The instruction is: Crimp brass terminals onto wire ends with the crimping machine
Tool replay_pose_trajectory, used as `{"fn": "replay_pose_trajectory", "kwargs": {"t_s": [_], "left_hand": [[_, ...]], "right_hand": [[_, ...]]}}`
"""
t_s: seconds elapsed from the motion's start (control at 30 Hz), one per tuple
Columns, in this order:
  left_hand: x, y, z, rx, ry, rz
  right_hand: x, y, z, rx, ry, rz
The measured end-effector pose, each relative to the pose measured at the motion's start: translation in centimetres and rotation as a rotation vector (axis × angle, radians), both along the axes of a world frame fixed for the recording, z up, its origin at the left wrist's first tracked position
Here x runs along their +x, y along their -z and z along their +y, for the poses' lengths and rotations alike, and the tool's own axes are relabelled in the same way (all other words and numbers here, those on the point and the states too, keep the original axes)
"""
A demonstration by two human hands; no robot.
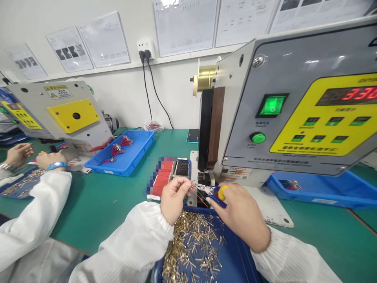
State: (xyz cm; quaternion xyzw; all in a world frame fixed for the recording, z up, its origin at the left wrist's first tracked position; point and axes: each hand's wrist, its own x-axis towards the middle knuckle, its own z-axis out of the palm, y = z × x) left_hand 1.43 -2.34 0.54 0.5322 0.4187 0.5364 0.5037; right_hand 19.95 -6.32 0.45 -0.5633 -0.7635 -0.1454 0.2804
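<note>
My left hand [174, 199] pinches several thin coloured wires [198, 195] between thumb and fingers, just above a blue tray of loose brass crimp terminals [191, 251]. My right hand [240, 216] grips blue-handled pliers [213, 195], and their metal jaws reach toward the wire ends near my left fingertips. A yellow round part [223, 192] sits under my right fingers. Both hands are directly in front of a terminal crimping machine [297, 106], close below its black press head [205, 179]. Behind my left hand lie bundles of red and black wires [165, 177], partly blurred.
A co-worker's hands [32, 156] work at a second machine [59, 110] on the left. A blue tray of red wire bundles [122, 153] stands on the green bench [97, 208]. Another blue tray [321, 192] lies on the right.
</note>
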Motion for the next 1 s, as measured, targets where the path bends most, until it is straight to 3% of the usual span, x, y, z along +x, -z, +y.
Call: {"fn": "replay_pose_trajectory", "kwargs": {"t_s": [1.0], "left_hand": [[-0.14,0.16,0.03,-0.001,0.02,0.077]], "right_hand": [[0.27,0.16,0.12,-0.004,0.017,-0.058]]}}
